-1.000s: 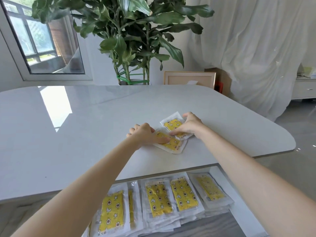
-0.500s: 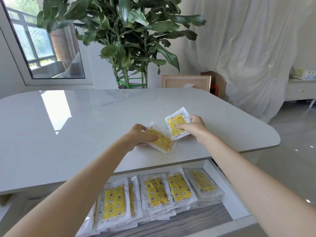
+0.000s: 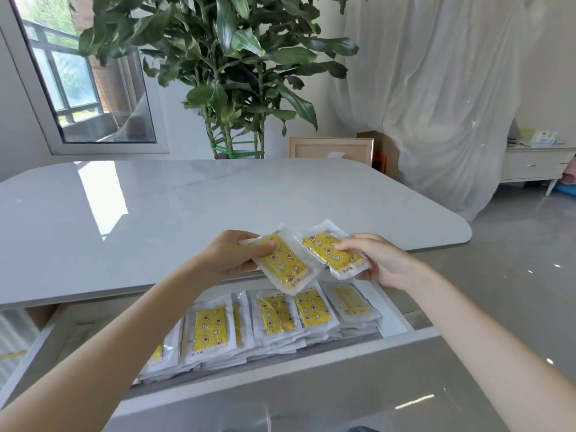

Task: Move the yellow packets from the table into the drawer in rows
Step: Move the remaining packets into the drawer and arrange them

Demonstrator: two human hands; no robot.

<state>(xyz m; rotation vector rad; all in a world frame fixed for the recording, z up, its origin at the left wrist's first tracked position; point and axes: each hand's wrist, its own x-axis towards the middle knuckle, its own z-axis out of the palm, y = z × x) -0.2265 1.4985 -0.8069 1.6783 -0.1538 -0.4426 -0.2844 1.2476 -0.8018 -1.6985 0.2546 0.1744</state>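
Yellow packets sealed in clear plastic, 2 of them, are held just above the near edge of a glossy white table (image 3: 187,207), over an open drawer (image 3: 280,397). The left hand (image 3: 230,260) pinches the left packet (image 3: 283,263) at its upper end, thumb on top and fingers curled beneath, so it tilts down toward the drawer. The right hand (image 3: 374,260) grips the right packet (image 3: 333,252) from its right side, fingers curled over its face. The 2 packets touch or overlap at their inner edges. Inside the drawer, stacked packets (image 3: 276,313) lie in a row with 6 yellow faces showing on top; the layers beneath are too hidden to count. The wrap looks slick, so an end pinch may let a packet slip and land crooked across the row. The stacks look uneven, so a packet laid on top may slide off.
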